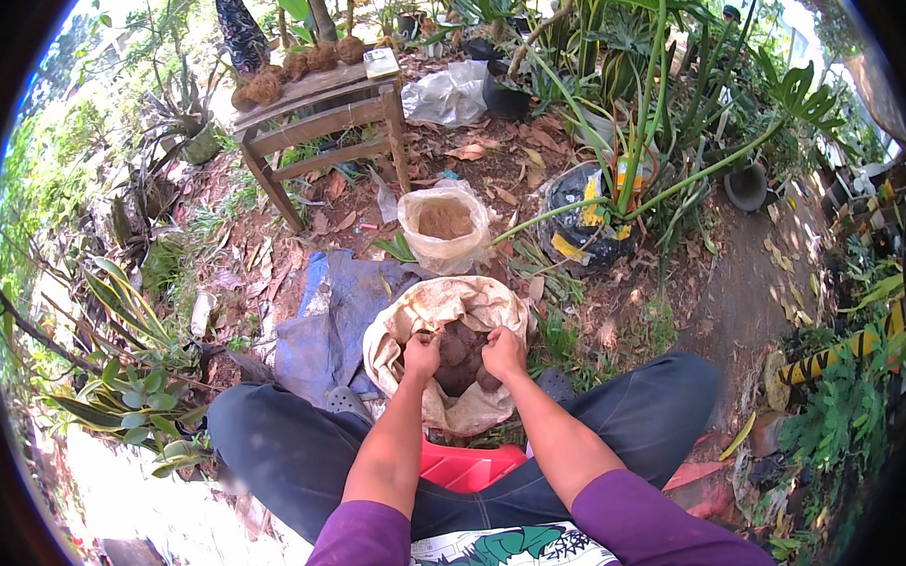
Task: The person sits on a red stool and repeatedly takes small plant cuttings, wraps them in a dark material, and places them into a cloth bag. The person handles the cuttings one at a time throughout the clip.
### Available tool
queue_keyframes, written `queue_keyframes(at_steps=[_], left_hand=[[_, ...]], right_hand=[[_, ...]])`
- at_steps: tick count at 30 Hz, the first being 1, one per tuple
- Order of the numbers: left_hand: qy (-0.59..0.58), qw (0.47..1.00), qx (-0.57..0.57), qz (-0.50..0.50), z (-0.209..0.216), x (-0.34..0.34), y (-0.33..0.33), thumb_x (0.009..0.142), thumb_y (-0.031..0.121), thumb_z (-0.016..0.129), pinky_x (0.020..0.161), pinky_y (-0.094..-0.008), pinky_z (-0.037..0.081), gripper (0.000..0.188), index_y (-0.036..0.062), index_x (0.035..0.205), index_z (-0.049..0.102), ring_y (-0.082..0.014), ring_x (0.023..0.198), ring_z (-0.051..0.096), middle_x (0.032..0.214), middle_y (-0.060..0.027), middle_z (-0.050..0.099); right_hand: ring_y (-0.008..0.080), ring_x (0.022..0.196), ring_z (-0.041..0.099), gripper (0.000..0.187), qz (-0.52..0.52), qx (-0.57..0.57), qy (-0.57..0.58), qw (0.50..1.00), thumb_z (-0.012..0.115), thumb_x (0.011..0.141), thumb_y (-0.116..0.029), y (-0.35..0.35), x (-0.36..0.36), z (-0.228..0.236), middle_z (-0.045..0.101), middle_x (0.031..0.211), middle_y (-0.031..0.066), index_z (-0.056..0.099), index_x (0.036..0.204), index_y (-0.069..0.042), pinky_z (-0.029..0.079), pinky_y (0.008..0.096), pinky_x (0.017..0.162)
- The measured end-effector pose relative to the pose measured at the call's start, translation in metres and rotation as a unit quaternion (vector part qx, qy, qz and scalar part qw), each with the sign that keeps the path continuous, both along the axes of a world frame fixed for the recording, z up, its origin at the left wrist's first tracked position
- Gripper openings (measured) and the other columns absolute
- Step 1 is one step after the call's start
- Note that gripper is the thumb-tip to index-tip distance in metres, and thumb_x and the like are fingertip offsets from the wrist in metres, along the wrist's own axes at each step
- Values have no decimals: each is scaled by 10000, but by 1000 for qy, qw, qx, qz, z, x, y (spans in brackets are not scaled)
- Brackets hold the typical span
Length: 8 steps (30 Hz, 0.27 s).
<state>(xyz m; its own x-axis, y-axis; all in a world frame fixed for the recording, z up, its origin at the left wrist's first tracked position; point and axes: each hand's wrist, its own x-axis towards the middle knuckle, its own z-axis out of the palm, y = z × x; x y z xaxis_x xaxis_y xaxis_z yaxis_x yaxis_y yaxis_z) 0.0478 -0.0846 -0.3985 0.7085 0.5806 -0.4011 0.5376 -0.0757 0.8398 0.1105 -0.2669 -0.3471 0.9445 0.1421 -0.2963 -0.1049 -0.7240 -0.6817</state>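
A pale cloth sack (pixel 389 320) with its rim rolled down stands open between my knees, with brown, rounded, fibrous-looking lumps (pixel 461 351) in it. Over its left part is my left hand (pixel 422 355), its fingers pinched together. My right hand (pixel 503 353) is level with it over the right part, fingers also closed. What either hand grips, if anything, is too small or hidden to make out. Just beyond the sack sits a clear plastic bag (pixel 445 253) holding loose tan-brown material.
A wooden bench (pixel 317 113) at the far left bears several brown fibre balls (pixel 265 87). A blue-grey sheet (pixel 320 333) lies left of the sack. Beyond it on the right is a black container (pixel 580 219) with yellow patches. A red plastic seat (pixel 469 466) is beneath me.
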Motion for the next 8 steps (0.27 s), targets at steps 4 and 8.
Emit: queue_keyframes(at_steps=[4,8], left_hand=[[-104,940,-302,122,-7,-11,-22,1035,261,706,741,-326,543,237,70,1172,674,-152,831,641,1059,-11,695],[-129,904,-394,106,-18,-25,-31,1024,276,727,831,-412,538,255,142,1231,664,-200,881,652,1112,7,693]], right_hand=[[323,1019,736,437,-48,208,-86,973,806,870,-303,26,29,1,765,1012,179,683,1184,-25,545,425,908],[325,1070,736,583,109,145,83,980,787,903,-362,43,59,-25,775,1148,179,624,1357,-36,535,380,987]])
